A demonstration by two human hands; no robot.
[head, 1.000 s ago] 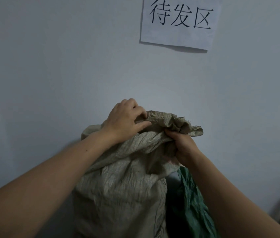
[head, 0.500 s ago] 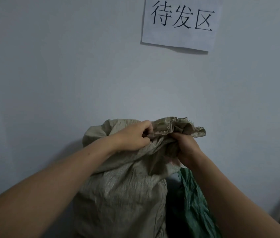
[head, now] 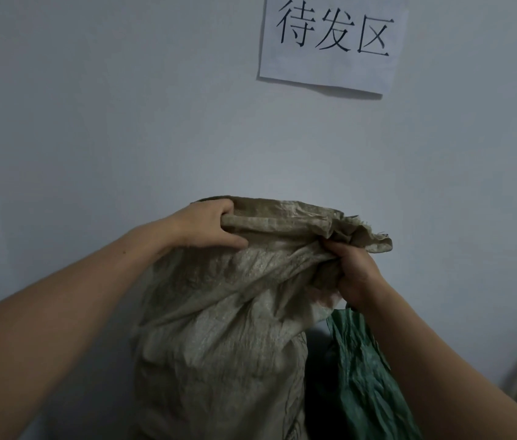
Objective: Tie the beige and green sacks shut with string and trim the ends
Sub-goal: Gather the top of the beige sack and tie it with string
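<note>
While beige sack (head: 219, 338) stands upright against wall (head: 92, 122), left hand (head: 209, 225) clamps rolled rim at mouth's left end — right hand (head: 357, 269) closed on bunched fabric at right end. Green sack (head: 358, 376) just beside, right of beige, under right forearm. Paper sign (head: 333, 42) on wall above.

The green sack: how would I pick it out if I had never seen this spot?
Find the white paper sign with black characters on the pale wall. Straight below it stands a tall beige sack whose mouth both hands grip. The green sack sits lower, pressed against the beige one's right side under the right forearm, and is the only dark green, crinkled thing there.
</note>
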